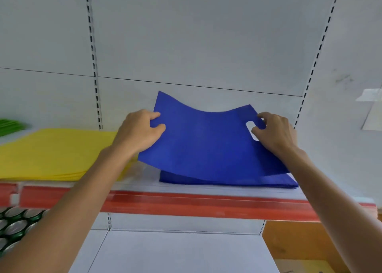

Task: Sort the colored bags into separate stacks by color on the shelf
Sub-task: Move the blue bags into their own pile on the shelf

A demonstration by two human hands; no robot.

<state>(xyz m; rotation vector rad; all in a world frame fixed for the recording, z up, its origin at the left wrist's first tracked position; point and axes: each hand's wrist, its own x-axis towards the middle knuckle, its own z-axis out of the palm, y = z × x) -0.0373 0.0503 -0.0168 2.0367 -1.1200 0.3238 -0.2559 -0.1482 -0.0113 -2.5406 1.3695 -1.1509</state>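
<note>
Blue bag (208, 142) sags in its middle just above the blue stack (227, 180) on the shelf (186, 190). The hands are apart: left hand (140, 130) pinches its 9 o'clock edge, right hand (275, 132) pinches the 3 o'clock edge by the handle hole. Yellow stack (51, 152) lies at 9 o'clock of the blue stack.

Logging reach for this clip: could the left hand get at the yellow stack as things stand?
Probably yes: the yellow stack lies just beside the left hand, with nothing between them. But its grip is on the blue bag, so it must let go first.
</note>
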